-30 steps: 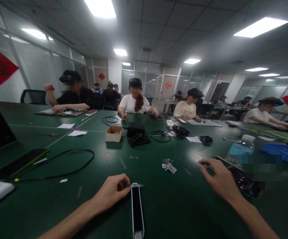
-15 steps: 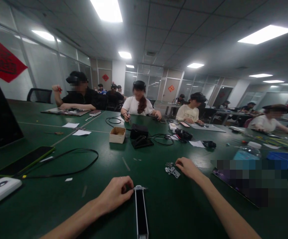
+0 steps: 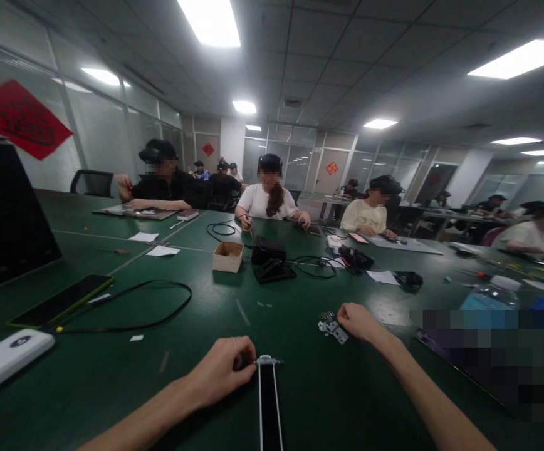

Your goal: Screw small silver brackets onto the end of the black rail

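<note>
A long, narrow bar (image 3: 270, 407) with white metal edges and a dark middle lies on the green table, pointing away from me. Across its far end runs a thin metal rod (image 3: 278, 361). My left hand (image 3: 225, 368) pinches the rod's left end between thumb and fingers. To the right, a small heap of flat metal plates and nuts (image 3: 333, 329) rests on the tabletop. The closed fingertips of my right hand (image 3: 360, 322) are at the heap's right side; whatever they may hold is hidden.
Beyond my hands stand an open box (image 3: 228, 257) and a black case (image 3: 269, 250) with cables. On the left are a black cable (image 3: 159, 322), a phone (image 3: 65, 300) and a white device (image 3: 11, 360). A bottle (image 3: 492, 294) stands at right. Several people sit across the table.
The view has turned slightly left, so the scene sits further right. My right fingertips have edged a little deeper into the metal parts. My left hand keeps its pinch on the rod.
</note>
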Action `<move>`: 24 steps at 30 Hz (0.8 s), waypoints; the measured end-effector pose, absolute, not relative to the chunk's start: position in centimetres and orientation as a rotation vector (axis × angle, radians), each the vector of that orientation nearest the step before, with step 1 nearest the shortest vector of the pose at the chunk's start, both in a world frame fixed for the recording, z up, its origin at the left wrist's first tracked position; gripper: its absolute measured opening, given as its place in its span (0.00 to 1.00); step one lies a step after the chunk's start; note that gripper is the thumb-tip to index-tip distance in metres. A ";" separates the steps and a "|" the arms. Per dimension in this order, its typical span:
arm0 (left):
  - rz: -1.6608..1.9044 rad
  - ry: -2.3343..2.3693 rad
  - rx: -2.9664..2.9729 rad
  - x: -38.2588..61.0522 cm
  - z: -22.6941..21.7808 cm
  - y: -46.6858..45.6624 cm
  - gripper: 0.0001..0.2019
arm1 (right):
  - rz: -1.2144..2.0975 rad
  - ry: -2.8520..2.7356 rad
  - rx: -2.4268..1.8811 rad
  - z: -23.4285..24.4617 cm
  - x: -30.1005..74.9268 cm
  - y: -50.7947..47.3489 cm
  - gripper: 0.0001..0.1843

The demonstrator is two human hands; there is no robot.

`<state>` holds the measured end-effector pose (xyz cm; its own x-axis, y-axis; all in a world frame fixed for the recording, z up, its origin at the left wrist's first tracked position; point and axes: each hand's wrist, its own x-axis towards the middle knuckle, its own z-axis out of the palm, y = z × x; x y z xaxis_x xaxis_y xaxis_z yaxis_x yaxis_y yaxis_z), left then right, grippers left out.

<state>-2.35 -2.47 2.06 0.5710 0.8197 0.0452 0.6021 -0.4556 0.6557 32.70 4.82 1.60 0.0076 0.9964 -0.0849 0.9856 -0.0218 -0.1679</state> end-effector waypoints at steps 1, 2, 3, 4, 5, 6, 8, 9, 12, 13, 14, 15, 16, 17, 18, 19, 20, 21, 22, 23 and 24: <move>0.476 1.132 2.218 -2.4 2.0 -2.5 0.09 | 0.303 -2.144 -2.192 1.5 32.7 4.8 0.12; 0.477 1.131 2.225 -2.4 1.9 -2.5 0.09 | 0.325 -2.134 -2.196 1.5 32.7 4.7 0.12; 0.482 1.128 2.234 -2.4 1.8 -2.5 0.09 | 0.344 -2.124 -2.198 1.4 32.7 4.7 0.13; 0.491 1.125 2.244 -2.4 1.7 -2.6 0.08 | 0.360 -2.112 -2.198 1.3 32.7 4.6 0.14; 0.502 1.122 2.252 -2.4 1.6 -2.6 0.08 | 0.369 -2.100 -2.196 1.3 32.6 4.5 0.14; 0.513 1.119 2.260 -2.4 1.4 -2.6 0.08 | 0.368 -2.086 -2.193 1.2 32.7 4.5 0.13; 0.525 1.117 2.259 -2.4 1.2 -2.6 0.07 | 0.342 -2.056 -2.186 1.2 32.7 4.3 0.10; 0.526 1.119 2.252 -2.4 1.2 -2.5 0.08 | 0.322 -2.043 -2.182 1.3 32.7 4.2 0.08; 0.520 1.120 2.242 -2.4 1.2 -2.5 0.08 | 0.255 -2.019 -2.158 1.8 32.7 3.9 0.08; 0.520 1.121 2.243 -2.4 1.2 -2.6 0.08 | 0.230 -2.016 -2.145 2.1 32.6 3.7 0.08; 0.523 1.119 2.243 -2.4 1.3 -2.6 0.08 | 0.198 -2.016 -2.118 2.3 32.4 3.5 0.09; 0.527 1.117 2.241 -2.4 1.3 -2.7 0.08 | 0.165 -2.022 -2.069 2.5 32.0 3.2 0.10; 0.530 1.118 2.243 -2.4 1.4 -2.7 0.09 | 0.136 -2.034 -1.994 2.7 31.4 2.8 0.11; 0.530 1.119 2.251 -2.4 1.5 -2.7 0.09 | 0.119 -2.054 -1.897 2.7 30.7 2.4 0.11; 0.527 1.119 2.262 -2.4 1.5 -2.8 0.09 | 0.117 -2.078 -1.778 2.6 29.8 1.8 0.12; 0.523 1.118 2.275 -2.4 1.6 -2.7 0.09 | 0.138 -2.105 -1.662 2.5 28.8 1.1 0.12; 0.519 1.116 2.287 -2.4 1.5 -2.7 0.09 | 0.185 -2.139 -1.555 2.2 27.7 0.4 0.13; 0.518 1.114 2.295 -2.4 1.5 -2.6 0.09 | 0.225 -2.163 -1.466 2.0 26.5 -0.4 0.12; 0.518 1.109 2.296 -2.3 1.4 -2.6 0.09 | 0.275 -2.194 -1.388 1.7 25.4 -1.2 0.12; 0.526 1.107 2.295 -2.3 1.3 -2.5 0.09 | 0.315 -2.207 -1.331 1.4 24.3 -1.9 0.11; 0.528 1.105 2.295 -2.3 1.3 -2.4 0.09 | 0.353 -2.208 -1.293 1.2 23.4 -2.6 0.11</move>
<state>-2.27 -2.36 1.26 0.5884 0.8005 0.1138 0.5916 -0.5222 0.6142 23.41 -2.57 1.22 -0.3851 0.8632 0.3264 0.7185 0.5024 -0.4810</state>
